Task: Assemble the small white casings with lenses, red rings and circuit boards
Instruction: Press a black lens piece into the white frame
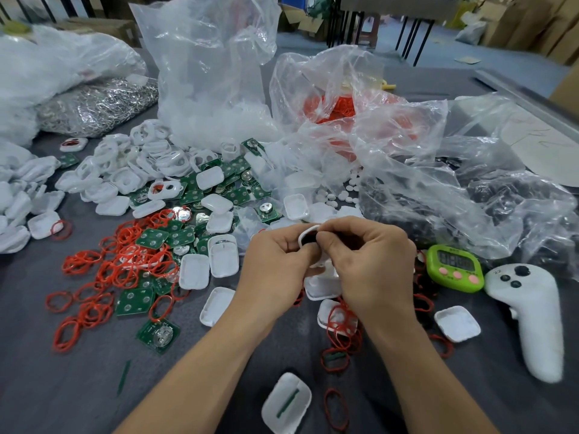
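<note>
Head view: white controller (529,311) with "22", beside green timer (454,267).

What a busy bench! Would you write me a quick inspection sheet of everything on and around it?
Surface: grey table, largely covered.
Job's things: white casings, red rings and green circuit boards strewn loose; one casing held up.
Clutter: plastic bags, green timer, white controller.
Grippers: left hand and right hand pinch the held casing together.
Cables: nothing seen.
Surroundings: cardboard boxes, table legs behind.
</note>
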A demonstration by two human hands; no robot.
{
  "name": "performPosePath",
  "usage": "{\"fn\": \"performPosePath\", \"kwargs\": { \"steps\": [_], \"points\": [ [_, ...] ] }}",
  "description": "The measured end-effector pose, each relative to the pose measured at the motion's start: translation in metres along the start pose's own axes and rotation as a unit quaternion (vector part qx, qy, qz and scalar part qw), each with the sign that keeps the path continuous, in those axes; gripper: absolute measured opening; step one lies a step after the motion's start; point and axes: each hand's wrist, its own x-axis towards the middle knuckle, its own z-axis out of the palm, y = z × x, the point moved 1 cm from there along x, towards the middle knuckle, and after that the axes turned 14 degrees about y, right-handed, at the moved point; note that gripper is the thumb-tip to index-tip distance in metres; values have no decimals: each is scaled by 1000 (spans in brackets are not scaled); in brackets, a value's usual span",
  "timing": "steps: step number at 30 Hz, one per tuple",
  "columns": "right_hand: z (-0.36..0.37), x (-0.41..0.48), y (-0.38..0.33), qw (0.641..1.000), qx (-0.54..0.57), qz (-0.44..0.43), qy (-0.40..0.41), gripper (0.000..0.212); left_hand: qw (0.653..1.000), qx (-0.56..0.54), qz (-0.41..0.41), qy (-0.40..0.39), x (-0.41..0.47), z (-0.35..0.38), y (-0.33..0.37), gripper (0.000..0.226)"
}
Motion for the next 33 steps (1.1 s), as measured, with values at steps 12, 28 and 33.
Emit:
{"fn": "performPosePath", "kwargs": {
  "steps": [12, 28, 33],
  "points": [
    [1, 8, 14, 988, 42, 147, -38, 15, 999, 41, 34, -7, 2, -3, 0, 43],
    [-1, 12, 17, 970, 105, 212, -60, 11, 1000, -11, -4, 3, -2, -3, 8, 24],
    [2, 9, 14, 971, 95, 209, -62, 8, 1000, -12, -8, 5, -1, -3, 8, 29]
  ]
}}
